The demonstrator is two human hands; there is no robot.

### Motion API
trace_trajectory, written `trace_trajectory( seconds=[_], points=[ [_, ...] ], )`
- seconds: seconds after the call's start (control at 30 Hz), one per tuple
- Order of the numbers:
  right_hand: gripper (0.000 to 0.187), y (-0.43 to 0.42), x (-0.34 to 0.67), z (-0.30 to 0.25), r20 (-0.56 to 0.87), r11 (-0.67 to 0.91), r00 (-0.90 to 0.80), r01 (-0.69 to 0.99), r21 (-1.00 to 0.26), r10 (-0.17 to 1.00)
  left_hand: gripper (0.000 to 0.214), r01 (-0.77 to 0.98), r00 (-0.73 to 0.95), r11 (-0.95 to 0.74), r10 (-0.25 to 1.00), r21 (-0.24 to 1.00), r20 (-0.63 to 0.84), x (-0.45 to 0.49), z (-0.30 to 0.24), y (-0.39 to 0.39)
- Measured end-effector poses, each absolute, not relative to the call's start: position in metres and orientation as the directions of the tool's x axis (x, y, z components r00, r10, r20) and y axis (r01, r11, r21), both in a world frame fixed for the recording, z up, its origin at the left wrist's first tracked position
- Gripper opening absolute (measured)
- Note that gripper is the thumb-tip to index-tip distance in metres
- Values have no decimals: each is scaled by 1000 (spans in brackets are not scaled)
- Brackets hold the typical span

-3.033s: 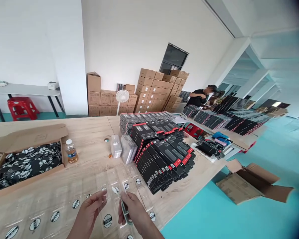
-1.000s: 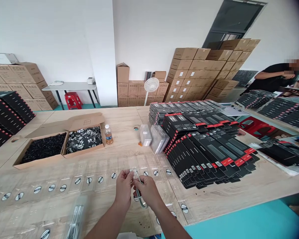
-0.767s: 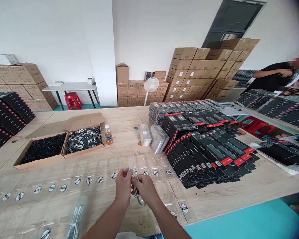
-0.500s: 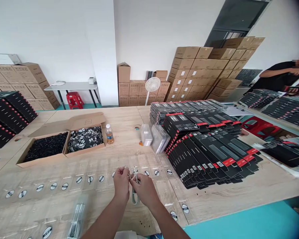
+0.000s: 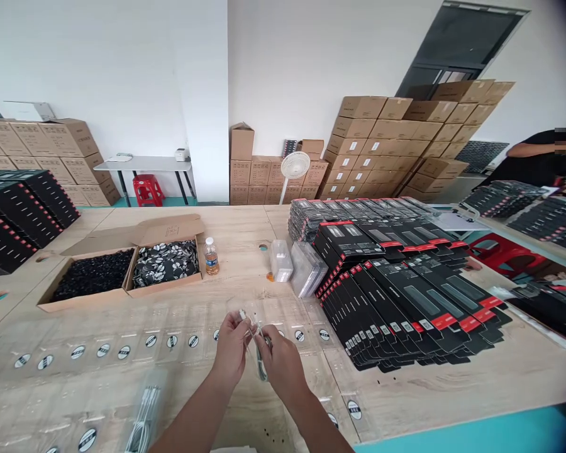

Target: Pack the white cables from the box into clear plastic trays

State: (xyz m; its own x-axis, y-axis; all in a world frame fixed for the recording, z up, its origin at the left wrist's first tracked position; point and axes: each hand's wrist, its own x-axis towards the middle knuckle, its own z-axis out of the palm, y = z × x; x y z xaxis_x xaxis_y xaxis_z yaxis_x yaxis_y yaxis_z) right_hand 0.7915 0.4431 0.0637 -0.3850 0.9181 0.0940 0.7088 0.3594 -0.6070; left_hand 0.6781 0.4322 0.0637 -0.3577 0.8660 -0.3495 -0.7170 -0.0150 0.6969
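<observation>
Head view: my left hand [image 5: 231,348] and right hand [image 5: 280,363] pinch the cable [image 5: 262,372]. It seems light, bendy; best held by its eleven-o'clock plug [image 5: 242,314].

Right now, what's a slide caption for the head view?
Left hand and right hand hold a pale cable above a wood-grain table.

Beyond the left hand [image 5: 232,346], an open lane crosses the tabletop [image 5: 240,251] between the bottle [image 5: 211,258] and plastic cases [image 5: 282,261]; black boxes [image 5: 396,299] block the right, two cartons [image 5: 170,285] the left.
</observation>
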Motion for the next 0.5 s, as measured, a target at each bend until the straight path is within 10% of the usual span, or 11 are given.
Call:
trace_trajectory(
  seconds=[0.5],
  points=[
    [31, 441, 811, 107, 236, 360, -278, 594, -719, 931, 26, -732, -290, -1, 905, 682, -310, 683, 102, 427]
  ],
)
